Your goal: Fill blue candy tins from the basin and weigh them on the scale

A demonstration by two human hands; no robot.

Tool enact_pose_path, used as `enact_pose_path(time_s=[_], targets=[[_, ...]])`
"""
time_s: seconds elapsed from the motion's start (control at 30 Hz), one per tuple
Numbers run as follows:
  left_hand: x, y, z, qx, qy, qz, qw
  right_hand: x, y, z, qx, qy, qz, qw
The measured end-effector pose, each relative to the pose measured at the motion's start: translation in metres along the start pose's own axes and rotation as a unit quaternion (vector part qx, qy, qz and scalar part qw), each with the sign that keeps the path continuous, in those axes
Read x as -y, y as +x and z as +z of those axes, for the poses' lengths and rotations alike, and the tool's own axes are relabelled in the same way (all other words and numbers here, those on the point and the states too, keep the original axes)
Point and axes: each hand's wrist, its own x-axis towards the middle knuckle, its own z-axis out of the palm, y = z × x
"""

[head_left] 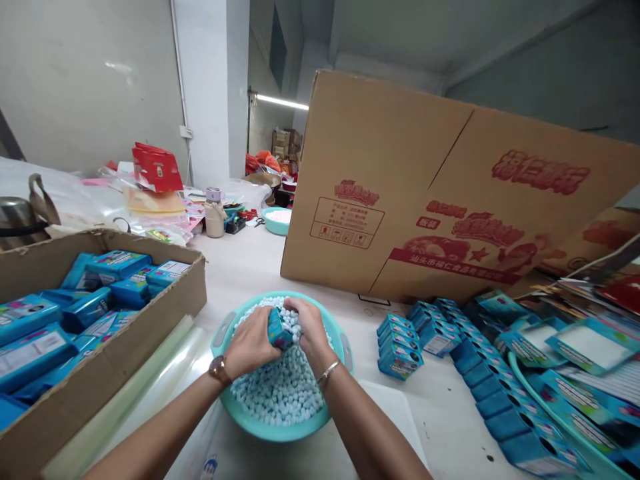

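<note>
A turquoise basin in front of me holds a heap of small pale blue pellets. Above the heap, my left hand, with a watch at its wrist, grips a small blue printed box. That box is tilted, with its open end toward the right. My right hand, a bracelet on its wrist, is curled around some pellets at the box's opening. Part of the box is covered by my left fingers, and how many pellets the right hand holds is hidden.
A cardboard carton of blue boxes stands at left. Rows of small blue boxes are at right, beside a turquoise tub with flat blue cartons. A large printed cardboard box blocks the back. A beige bottle stands behind.
</note>
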Motion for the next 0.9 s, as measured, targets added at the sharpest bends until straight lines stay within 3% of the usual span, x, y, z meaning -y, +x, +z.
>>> enact_pose_path(time_s=[0.23,0.53,0.63,0.77,0.9], targets=[[-0.002,0.000,0.002,-0.016,-0.035,-0.010,0.999,0.000,-0.001,-0.001,0.005,-0.002,0.009,1.000],[0.018,-0.016,-0.013,-0.032,-0.125,0.006,0.992,0.003,0.006,-0.046,0.036,-0.076,0.021,0.996],[0.014,-0.020,-0.008,-0.038,-0.193,-0.014,0.980,0.003,-0.005,-0.034,0.028,-0.051,0.023,0.998],[0.004,-0.022,0.006,-0.029,-0.264,-0.048,0.963,0.001,-0.023,-0.007,0.062,-0.078,-0.042,0.994],[-0.001,-0.021,0.009,-0.037,-0.292,-0.051,0.954,0.006,-0.025,-0.005,0.064,-0.068,0.004,0.996]])
